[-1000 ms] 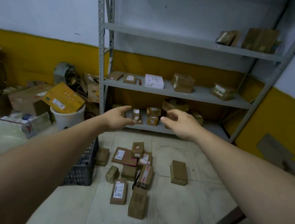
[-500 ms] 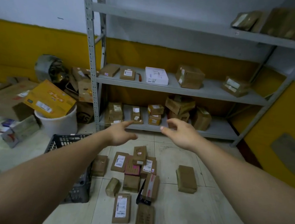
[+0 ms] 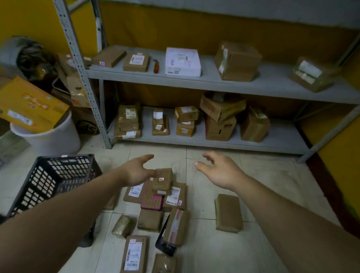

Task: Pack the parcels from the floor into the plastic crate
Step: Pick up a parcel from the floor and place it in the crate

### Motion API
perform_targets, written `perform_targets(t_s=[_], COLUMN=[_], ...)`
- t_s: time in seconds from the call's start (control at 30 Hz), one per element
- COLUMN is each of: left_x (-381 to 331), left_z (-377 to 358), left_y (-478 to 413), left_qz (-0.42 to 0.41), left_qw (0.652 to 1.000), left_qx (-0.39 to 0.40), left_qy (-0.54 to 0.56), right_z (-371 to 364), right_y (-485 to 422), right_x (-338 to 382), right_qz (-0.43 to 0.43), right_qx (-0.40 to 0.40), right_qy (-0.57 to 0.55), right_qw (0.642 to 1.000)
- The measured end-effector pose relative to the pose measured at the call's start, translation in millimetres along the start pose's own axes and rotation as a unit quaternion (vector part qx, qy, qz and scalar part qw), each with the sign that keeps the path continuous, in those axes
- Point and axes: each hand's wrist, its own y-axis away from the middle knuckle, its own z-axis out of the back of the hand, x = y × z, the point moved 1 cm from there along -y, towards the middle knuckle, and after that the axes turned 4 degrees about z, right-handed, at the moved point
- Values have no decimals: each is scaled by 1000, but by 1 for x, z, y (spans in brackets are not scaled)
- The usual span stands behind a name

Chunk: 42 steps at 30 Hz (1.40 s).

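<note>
As we lean over the tiled floor (image 3: 271, 169), the parcels (image 3: 135, 254) lie in a loose cluster before us. They rest flat on their broad faces, most with their long sides running away from us toward the grey shelf (image 3: 203, 84). A small brown parcel (image 3: 162, 180) sits on top of the pile at its far end, lengthwise the same way but slightly skewed. One thicker parcel (image 3: 228, 212) lies alone to the right, well apart from the rest, also pointing at the shelf. The black plastic crate (image 3: 41, 185) stands on the floor just to the left of the pile.

Both our arms are stretched forward, nearly straight. Our left hand (image 3: 135, 171) hangs at the small brown parcel's left edge, thumb uppermost, fingers loose and grasping nothing; whether it touches the parcel we cannot tell. Our right hand (image 3: 220, 171) hovers over bare tile beyond the lone parcel, palm down, fingers gently curved and spread, empty.
</note>
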Motion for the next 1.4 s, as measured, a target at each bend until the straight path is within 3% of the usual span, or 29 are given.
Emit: perform_targets(t_s=[0.17,0.4,0.63,0.83,1.13,1.3,1.4], left_x=[21,76,174,246,303,315,311], left_z=[-56,-139,-242,-338,-432,-446,-438], left_y=[-79,-184,-294,-366,-408,-404,-399], left_qz=[40,16,-50,-8,53,92,100], left_qw=[998,996,994,988,972,956,949], left_qx=[49,80,87,136,178,214,180], left_qy=[4,25,37,71,140,176,239], right_z=[-44,-153,-294,-402,-511,-516,-510], right_y=[-59,-126,-184,-216,-228,-215,-218], right_x=[-84,-183,-278,-348,-405,-395,-389], right_qz=[-51,-98,-116,-132,-179,-229,-230], right_qx=[51,61,77,94,131,161,122], right_qy=[-31,-40,-67,-76,-155,-278,-273], right_qw=[997,992,988,984,963,919,926])
